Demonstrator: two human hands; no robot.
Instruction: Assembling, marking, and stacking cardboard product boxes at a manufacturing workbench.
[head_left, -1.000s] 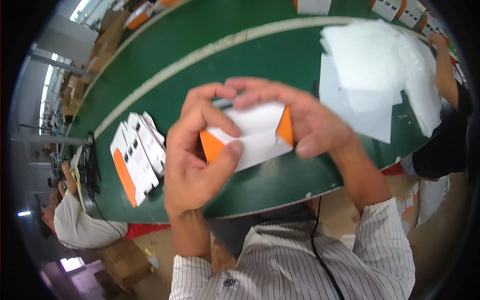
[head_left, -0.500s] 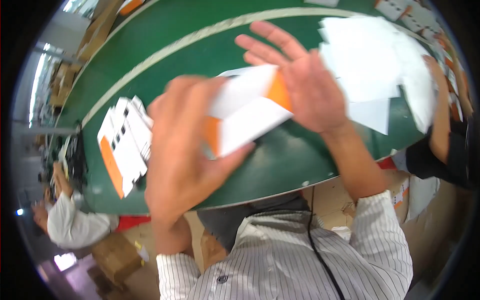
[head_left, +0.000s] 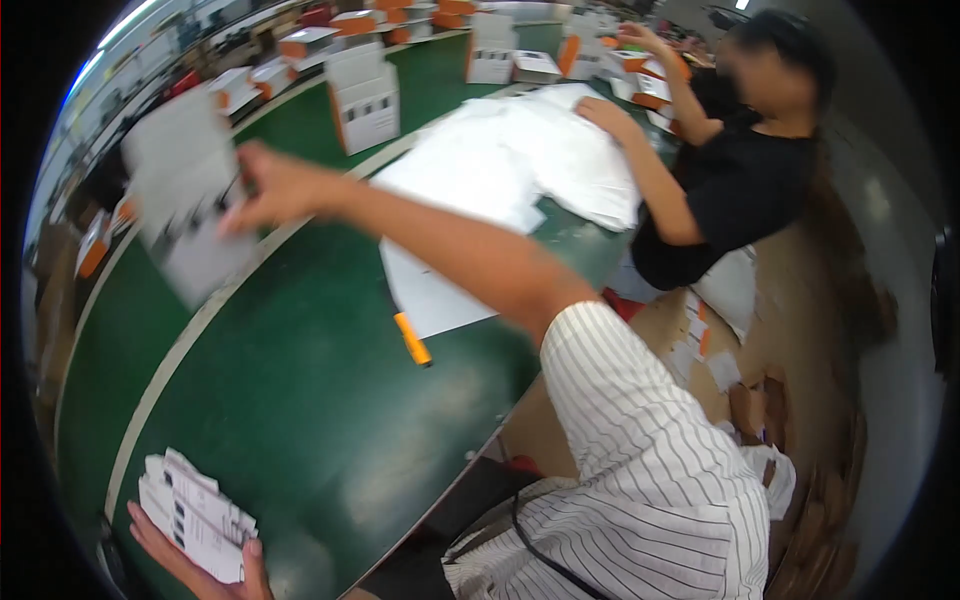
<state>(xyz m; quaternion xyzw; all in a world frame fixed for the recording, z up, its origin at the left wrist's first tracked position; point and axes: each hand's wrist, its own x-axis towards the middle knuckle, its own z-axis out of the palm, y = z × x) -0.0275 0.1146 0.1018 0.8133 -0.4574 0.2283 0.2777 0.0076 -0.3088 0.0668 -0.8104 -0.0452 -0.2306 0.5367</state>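
Note:
My right hand reaches across to the far left, its fingers and thumb closed on the side of a white carton. That carton stands up with its flap raised and is smeared by motion. At the lower left, my left hand spans a stack of flat printed cartons, fingers along one edge and thumb at the other. Part of this hand lies hidden beneath the stack. A yellow-orange marker-like piece lies on the green table, next to the white sheets.
A pile of white sheets covers the table's far middle. Beyond it stand an upright white carton and several orange-and-white boxes. On the right, a co-worker in a black shirt has a hand on the pile. Cardboard lies on the floor.
The view has swung right. My right hand now holds the carton out at the far left; before, it pressed the carton's end. My left hand has moved from the carton to the flat stack.

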